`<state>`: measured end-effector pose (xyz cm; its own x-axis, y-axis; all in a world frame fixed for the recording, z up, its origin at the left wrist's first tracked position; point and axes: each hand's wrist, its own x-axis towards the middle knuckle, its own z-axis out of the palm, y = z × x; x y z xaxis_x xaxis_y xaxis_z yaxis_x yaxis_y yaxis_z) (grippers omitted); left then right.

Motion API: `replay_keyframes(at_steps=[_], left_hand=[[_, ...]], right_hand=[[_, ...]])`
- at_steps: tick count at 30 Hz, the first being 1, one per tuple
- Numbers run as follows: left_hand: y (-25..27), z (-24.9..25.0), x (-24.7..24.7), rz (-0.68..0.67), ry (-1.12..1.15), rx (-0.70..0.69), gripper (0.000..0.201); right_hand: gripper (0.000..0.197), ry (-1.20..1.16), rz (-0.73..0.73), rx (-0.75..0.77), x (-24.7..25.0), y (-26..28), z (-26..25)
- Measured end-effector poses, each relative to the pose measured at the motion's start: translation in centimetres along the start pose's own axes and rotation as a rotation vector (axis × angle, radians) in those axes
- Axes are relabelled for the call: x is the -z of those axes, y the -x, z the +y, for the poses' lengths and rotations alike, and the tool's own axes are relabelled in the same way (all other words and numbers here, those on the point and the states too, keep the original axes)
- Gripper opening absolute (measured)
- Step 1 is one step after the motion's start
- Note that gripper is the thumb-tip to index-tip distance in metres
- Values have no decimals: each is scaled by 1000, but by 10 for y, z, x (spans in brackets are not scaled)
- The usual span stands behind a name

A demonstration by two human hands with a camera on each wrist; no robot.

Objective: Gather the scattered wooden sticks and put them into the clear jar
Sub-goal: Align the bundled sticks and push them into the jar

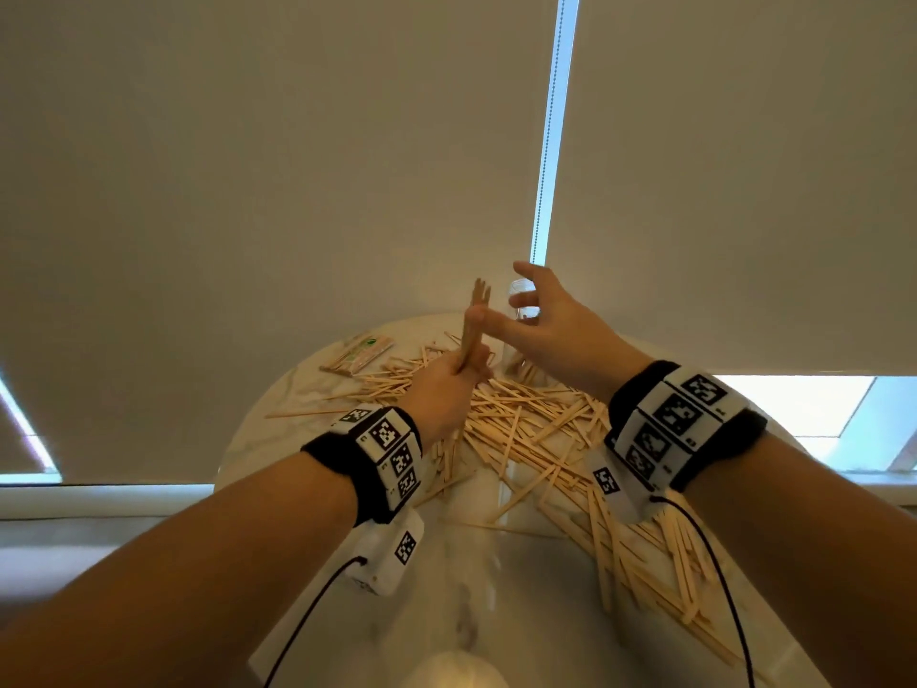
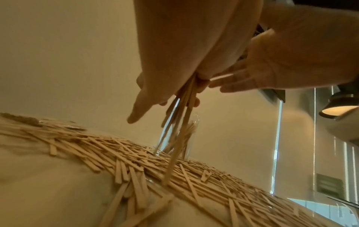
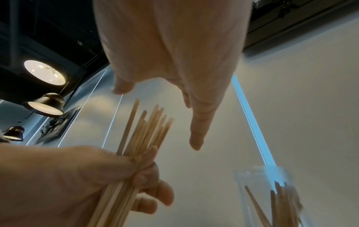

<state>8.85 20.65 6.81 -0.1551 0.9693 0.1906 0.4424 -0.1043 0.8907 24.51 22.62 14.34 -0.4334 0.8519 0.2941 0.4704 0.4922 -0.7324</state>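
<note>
My left hand (image 1: pixel 446 389) grips an upright bundle of wooden sticks (image 1: pixel 475 315) above the pile; in the right wrist view its fingers (image 3: pixel 153 193) curl round the bundle (image 3: pixel 147 132). My right hand (image 1: pixel 541 325) is open with spread fingers beside the bundle's top, and I cannot tell if it touches it. The clear jar (image 1: pixel 520 290) stands upright at the table's far side, partly hidden by my right fingers, with several sticks in it (image 3: pixel 276 199). Many scattered sticks (image 1: pixel 526 429) lie across the round table.
The pale marble table (image 1: pixel 446 613) is round, with its edge close on the left and far side. A wrapped packet of sticks (image 1: pixel 357 357) lies at the back left. Sticks (image 1: pixel 645 563) also spread toward the near right. Roller blinds hang behind the table.
</note>
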Motion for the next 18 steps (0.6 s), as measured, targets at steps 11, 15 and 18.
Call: replay_keyframes(at_steps=[11, 15, 18], left_hand=[[17, 12, -8, -181, 55, -106, 49], [16, 22, -17, -265, 174, -8, 26], [13, 18, -14, -260, 253, 21, 29]], right_hand=[[15, 194, 151, 155, 1, -8, -7], [33, 370, -65, 92, -9, -3, -12], [45, 165, -64, 48, -9, 2, -13]])
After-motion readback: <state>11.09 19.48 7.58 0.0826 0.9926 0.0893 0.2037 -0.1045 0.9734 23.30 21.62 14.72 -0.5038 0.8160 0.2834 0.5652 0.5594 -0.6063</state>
